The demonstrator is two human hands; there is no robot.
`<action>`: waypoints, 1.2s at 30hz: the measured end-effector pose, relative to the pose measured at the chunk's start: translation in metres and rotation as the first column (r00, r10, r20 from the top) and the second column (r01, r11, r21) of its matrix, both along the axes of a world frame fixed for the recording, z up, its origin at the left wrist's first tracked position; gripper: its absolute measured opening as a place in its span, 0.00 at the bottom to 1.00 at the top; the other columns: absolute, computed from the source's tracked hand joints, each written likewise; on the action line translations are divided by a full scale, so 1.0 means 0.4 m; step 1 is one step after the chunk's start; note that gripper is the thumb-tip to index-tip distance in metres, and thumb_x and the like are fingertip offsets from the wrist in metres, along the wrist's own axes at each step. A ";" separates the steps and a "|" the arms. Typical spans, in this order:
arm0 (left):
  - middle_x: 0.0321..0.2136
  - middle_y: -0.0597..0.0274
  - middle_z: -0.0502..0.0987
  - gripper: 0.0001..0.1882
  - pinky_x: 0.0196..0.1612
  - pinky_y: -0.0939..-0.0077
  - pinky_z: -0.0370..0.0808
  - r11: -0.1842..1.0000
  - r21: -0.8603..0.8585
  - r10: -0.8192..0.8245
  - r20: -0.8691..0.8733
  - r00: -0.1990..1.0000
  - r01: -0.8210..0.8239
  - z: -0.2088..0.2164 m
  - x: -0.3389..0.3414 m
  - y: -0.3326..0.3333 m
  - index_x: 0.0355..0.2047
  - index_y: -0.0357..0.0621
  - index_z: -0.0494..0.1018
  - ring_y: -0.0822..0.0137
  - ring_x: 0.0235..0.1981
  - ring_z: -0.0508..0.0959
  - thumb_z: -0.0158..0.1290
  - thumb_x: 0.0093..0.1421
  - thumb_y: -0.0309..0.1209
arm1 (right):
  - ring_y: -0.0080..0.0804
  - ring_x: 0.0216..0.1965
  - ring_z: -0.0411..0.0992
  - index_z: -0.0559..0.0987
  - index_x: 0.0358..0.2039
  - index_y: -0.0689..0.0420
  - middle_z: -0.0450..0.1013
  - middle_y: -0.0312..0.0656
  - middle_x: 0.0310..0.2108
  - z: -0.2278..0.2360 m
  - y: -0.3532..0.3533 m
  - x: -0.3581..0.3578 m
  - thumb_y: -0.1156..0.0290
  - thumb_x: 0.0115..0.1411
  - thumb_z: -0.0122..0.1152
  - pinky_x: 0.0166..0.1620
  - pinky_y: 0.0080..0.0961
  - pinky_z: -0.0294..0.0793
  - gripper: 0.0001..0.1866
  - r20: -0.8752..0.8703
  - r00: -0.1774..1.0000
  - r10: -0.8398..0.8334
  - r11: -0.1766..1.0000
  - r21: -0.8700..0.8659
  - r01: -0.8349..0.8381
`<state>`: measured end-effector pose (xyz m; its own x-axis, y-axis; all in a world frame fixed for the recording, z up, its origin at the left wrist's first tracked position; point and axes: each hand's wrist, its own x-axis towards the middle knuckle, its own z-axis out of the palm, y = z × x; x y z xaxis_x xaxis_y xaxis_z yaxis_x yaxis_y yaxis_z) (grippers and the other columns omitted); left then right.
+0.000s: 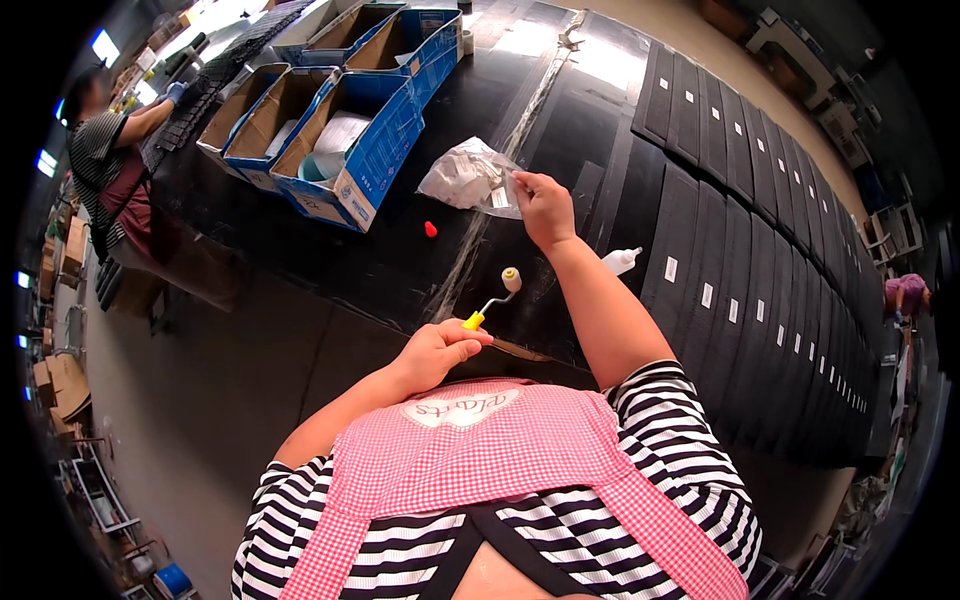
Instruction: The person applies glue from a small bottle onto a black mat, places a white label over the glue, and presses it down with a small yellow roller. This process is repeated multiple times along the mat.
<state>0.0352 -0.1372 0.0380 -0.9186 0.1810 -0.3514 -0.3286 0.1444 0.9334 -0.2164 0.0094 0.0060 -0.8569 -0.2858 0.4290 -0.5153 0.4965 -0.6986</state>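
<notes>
My left hand (443,352) is closed around the yellow handle of a small paint roller (497,297), near the table's front edge. The roller's pale head points up and away from me. Farther off, my right hand (545,208) pinches the right edge of a clear plastic bag (468,178). Small white labels or paper pieces show inside the bag, which lies on the black table (390,270). A red cap (431,229) rests just in front of the bag. Beside my right forearm lies a white squeeze bottle (622,261), partly hidden by the arm.
Two rows of black flat panels (690,210) with small white labels cover the table's right side. Open blue cardboard boxes (385,150) stand at the back left, one holding a white roll (340,135). A co-worker (115,170) stands at the far left beside stacked dark pieces.
</notes>
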 end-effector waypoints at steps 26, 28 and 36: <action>0.35 0.56 0.74 0.14 0.41 0.58 0.74 0.685 -0.663 -0.146 -0.531 0.835 -0.302 -0.139 -0.202 0.081 0.34 0.44 0.72 0.51 0.40 0.76 0.63 0.54 0.37 | 0.33 0.50 0.68 0.64 0.62 0.57 0.72 0.40 0.53 -0.153 0.431 0.206 0.71 0.47 0.75 0.48 0.28 0.69 0.41 0.264 0.902 -0.343 0.903 -0.172 0.394; 0.36 0.57 0.73 0.11 0.40 0.65 0.74 0.726 -0.584 -0.014 -0.540 0.842 -0.362 -0.151 -0.233 0.028 0.35 0.45 0.76 0.56 0.33 0.76 0.63 0.54 0.33 | 0.34 0.48 0.69 0.71 0.56 0.56 0.74 0.41 0.50 -0.188 0.443 0.171 0.70 0.49 0.73 0.48 0.30 0.70 0.33 0.279 0.901 -0.333 0.926 -0.083 0.368; 0.36 0.58 0.79 0.11 0.40 0.71 0.77 0.727 -0.512 0.190 -0.490 0.851 -0.458 -0.194 -0.340 -0.198 0.43 0.42 0.78 0.60 0.35 0.80 0.59 0.58 0.25 | 0.21 0.36 0.71 0.73 0.54 0.57 0.74 0.32 0.40 -0.114 0.361 0.230 0.67 0.63 0.65 0.42 0.18 0.71 0.20 0.536 0.758 0.371 0.803 -0.595 0.028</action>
